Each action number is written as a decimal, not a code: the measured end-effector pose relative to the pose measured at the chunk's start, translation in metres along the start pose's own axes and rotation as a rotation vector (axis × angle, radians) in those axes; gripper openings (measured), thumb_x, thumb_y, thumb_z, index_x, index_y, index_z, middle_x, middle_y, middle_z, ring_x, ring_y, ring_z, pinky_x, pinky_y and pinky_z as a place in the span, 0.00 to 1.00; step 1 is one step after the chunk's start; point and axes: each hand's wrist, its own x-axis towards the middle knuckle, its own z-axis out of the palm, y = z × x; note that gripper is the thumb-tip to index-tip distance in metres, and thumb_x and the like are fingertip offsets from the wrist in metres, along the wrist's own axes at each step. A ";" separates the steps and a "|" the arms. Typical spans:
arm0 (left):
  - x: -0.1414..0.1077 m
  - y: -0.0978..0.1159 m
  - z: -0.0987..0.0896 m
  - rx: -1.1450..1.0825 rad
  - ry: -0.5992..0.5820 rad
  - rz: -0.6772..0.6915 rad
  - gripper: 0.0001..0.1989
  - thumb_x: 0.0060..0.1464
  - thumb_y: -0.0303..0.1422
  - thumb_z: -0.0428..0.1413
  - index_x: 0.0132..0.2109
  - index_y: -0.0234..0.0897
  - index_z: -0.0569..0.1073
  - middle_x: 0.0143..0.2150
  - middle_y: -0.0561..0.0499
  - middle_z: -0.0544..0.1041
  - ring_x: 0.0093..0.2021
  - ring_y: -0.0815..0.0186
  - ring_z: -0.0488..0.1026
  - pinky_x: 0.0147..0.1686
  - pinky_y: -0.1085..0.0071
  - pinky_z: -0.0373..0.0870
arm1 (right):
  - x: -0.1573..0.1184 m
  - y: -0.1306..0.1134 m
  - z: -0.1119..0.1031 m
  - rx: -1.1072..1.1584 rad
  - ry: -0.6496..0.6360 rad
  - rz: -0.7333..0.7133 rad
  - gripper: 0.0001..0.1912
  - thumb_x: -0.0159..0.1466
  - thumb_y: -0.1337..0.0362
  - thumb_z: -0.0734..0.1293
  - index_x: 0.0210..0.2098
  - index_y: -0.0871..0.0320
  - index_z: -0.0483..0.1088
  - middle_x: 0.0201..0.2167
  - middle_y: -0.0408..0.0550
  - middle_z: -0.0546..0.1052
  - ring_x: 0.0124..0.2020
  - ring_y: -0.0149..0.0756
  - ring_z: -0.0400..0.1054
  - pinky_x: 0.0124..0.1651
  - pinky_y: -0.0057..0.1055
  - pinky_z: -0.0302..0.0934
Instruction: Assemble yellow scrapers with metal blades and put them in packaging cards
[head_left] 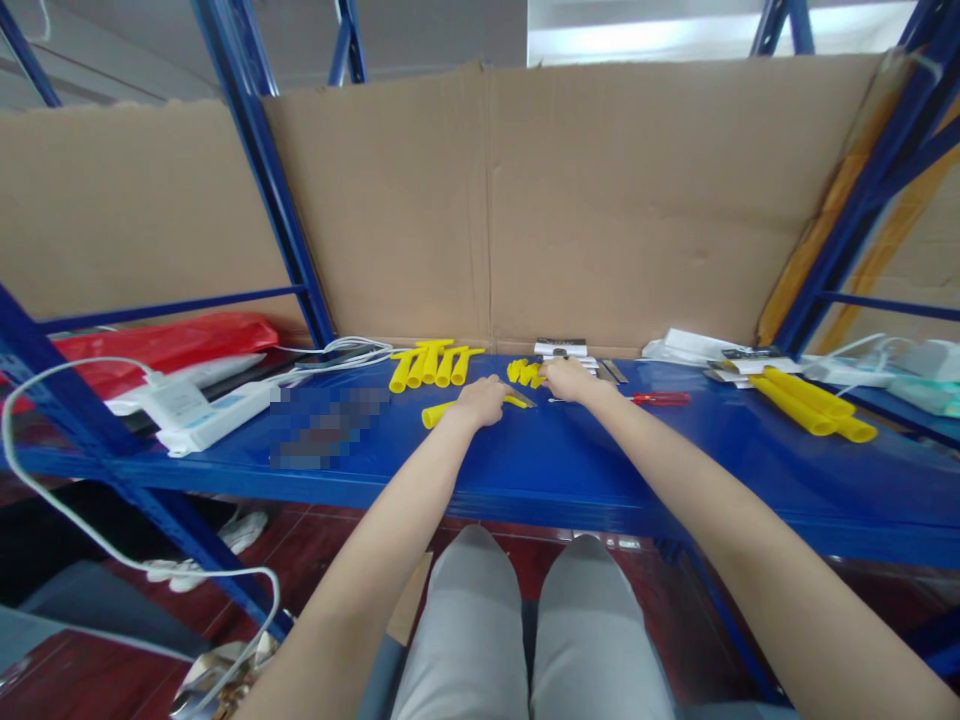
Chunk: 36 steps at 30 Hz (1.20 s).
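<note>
Over the blue shelf [517,462], the left hand [481,401] curls its fingers round a yellow scraper [436,414]; the right hand [568,380], finger state impossible to tell, is at small yellow pieces [523,373]. Behind, a white packet's [561,347] dark print is unreadably small.

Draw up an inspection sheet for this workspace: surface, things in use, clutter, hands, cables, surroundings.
Surface: blue shelf, flat, items mostly towards the back.
Things in use: yellow tool with a metal blade; small yellow parts; row of yellow handles.
Clutter: red bag and power strip left; yellow tubes right; a pixelated patch hides something.
Hands: left hand holds the yellow tool; right hand is at the small yellow parts, grip unclear.
Cables: white cable hangs off the left side.
Surroundings: cardboard behind, blue posts.
</note>
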 end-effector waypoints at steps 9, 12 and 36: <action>-0.002 0.002 -0.002 -0.003 -0.011 -0.004 0.26 0.59 0.24 0.48 0.61 0.48 0.69 0.54 0.44 0.72 0.55 0.57 0.72 0.52 0.65 0.69 | 0.016 -0.014 -0.004 -0.211 -0.029 -0.131 0.13 0.62 0.76 0.62 0.38 0.63 0.78 0.38 0.62 0.81 0.44 0.46 0.76 0.47 0.37 0.61; -0.002 0.002 -0.001 -0.011 -0.009 0.002 0.26 0.59 0.23 0.47 0.61 0.47 0.70 0.53 0.45 0.72 0.55 0.57 0.72 0.53 0.65 0.68 | 0.018 -0.015 -0.005 -0.235 -0.006 -0.182 0.11 0.61 0.75 0.64 0.37 0.62 0.78 0.36 0.59 0.82 0.41 0.43 0.77 0.43 0.34 0.63; 0.002 0.000 0.004 -0.029 0.012 0.012 0.25 0.59 0.24 0.49 0.60 0.50 0.71 0.53 0.46 0.73 0.54 0.57 0.73 0.53 0.66 0.68 | 0.015 -0.025 -0.026 -0.441 -0.154 -0.386 0.14 0.62 0.78 0.60 0.39 0.65 0.77 0.37 0.61 0.81 0.41 0.43 0.76 0.39 0.33 0.59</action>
